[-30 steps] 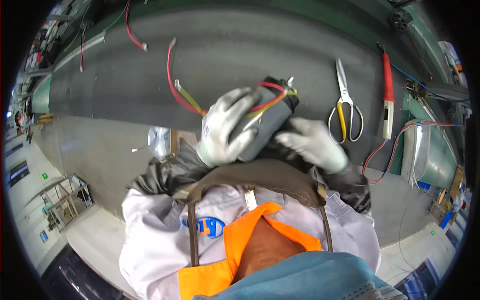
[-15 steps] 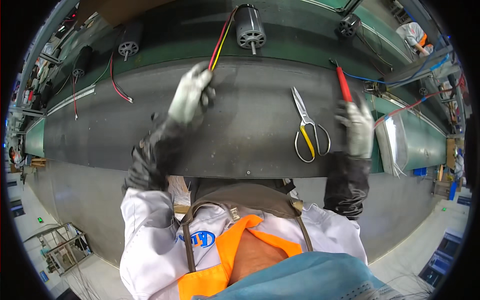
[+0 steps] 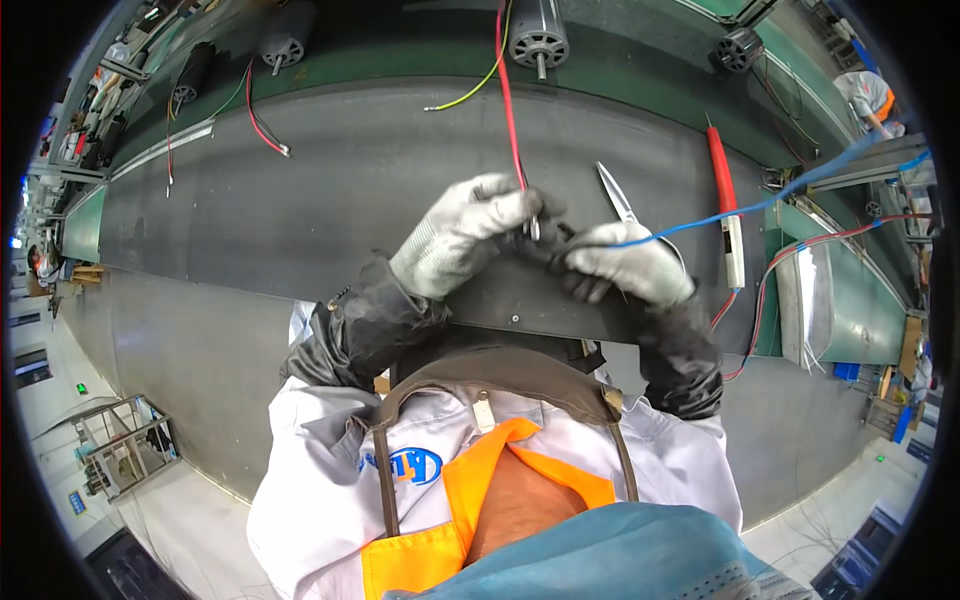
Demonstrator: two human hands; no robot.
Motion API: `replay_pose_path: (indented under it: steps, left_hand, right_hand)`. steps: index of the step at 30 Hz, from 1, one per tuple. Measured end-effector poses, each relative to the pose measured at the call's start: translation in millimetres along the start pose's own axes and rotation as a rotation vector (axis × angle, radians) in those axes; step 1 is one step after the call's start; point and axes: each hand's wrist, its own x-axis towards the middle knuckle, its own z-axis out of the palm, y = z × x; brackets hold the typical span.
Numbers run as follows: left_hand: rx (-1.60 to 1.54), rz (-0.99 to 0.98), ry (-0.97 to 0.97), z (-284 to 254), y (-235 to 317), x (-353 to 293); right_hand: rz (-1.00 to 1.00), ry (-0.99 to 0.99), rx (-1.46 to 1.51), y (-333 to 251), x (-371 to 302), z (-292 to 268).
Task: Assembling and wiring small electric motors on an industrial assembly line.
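My left hand (image 3: 455,230), in a whitish glove, is closed on a red wire (image 3: 509,110), whose bare metal ends poke out below the fingertips. A dark wire seems to run beside it. The red wire comes down from a dark cylindrical motor (image 3: 539,40) with a shaft, and a yellow wire (image 3: 470,97) from it lies loose. My right hand (image 3: 635,265), gloved too, is closed around the end of a blue lead (image 3: 735,212). A small dark piece at its fingertips is blurred. Scissors (image 3: 615,192) lie partly behind this hand.
A red-and-white pen-shaped tool (image 3: 726,200) with a red cord lies at the right. More motors (image 3: 285,45) with wires stand on the green conveyor (image 3: 400,45) beyond the dark bench top (image 3: 330,190). Another person (image 3: 865,100) is at the far right.
My right hand has let go of the red tool, taken the blue lead and moved left. My left hand has drawn the red wire nearer; the yellow wire has come free of it.
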Motion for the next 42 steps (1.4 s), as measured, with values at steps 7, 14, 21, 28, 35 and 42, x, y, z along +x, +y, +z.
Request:
replay_pose_path:
  steps: [7, 14, 21, 28, 35, 42]
  left_hand:
    - [-0.033, 0.181, 0.229, 23.1, 2.8, 10.3]
    - [-0.118, 0.227, 0.226, 37.7, -5.6, 15.9]
    - [-0.152, 0.178, 0.198, 38.9, -11.8, 15.4]
    - [-0.206, 0.194, 0.243, 43.9, -15.1, 16.6]
    - [-0.225, 0.217, 0.24, 46.1, -18.0, 14.1]
    - [-0.202, 0.165, 0.192, 47.1, -28.3, 17.5]
  right_hand:
    - [-0.64, 0.397, -0.093, -12.2, -25.4, 55.7]
    - [-0.616, 0.459, 0.063, -9.2, -7.9, 64.7]
    - [-0.73, 0.498, 0.196, -2.7, -1.5, 73.7]
    - [-0.77, 0.585, 0.12, -3.9, 0.6, 75.7]
    - [-0.813, 0.569, 0.146, -0.6, 8.9, 76.8]
    - [-0.706, 0.577, 0.279, -1.1, 10.6, 81.6]
